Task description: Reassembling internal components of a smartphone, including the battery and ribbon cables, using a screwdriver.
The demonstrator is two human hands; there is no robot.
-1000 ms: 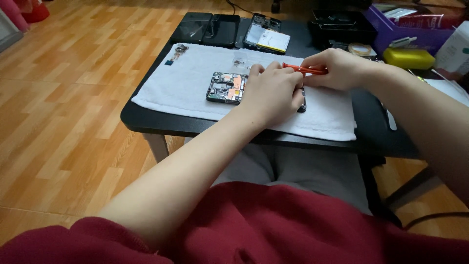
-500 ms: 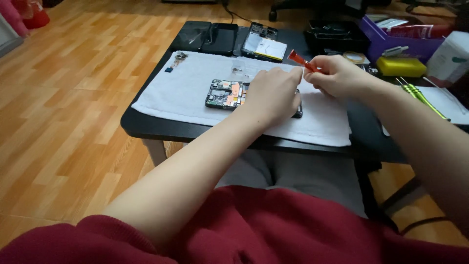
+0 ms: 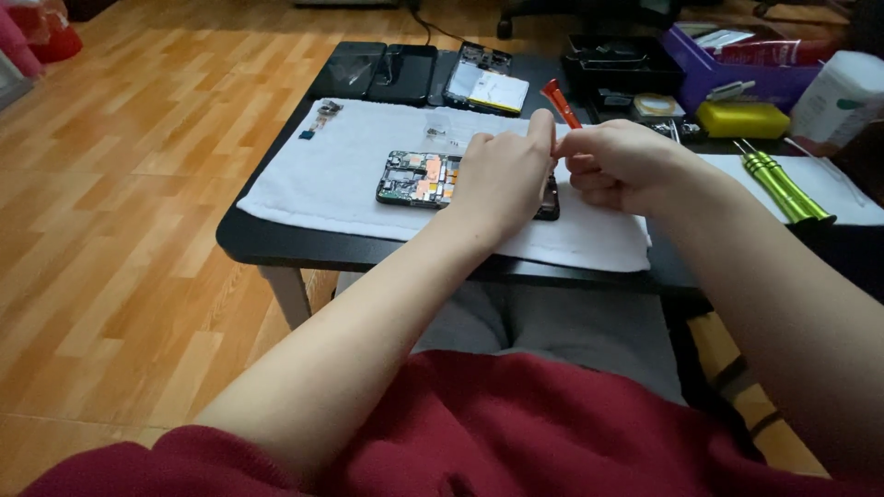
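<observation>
Partly, the left hand [image 3: 502, 179] hides the opened phone [image 3: 416, 179].

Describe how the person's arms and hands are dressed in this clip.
Both forearms are bare up to dark red sleeves near the bottom of the frame. The left hand and right hand wear no gloves; no rings, watch or bracelets are visible.

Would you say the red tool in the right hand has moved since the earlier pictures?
Yes. The red tool in the right hand has swung from lying flat to pointing up and away, judged against the opened phone.
</observation>
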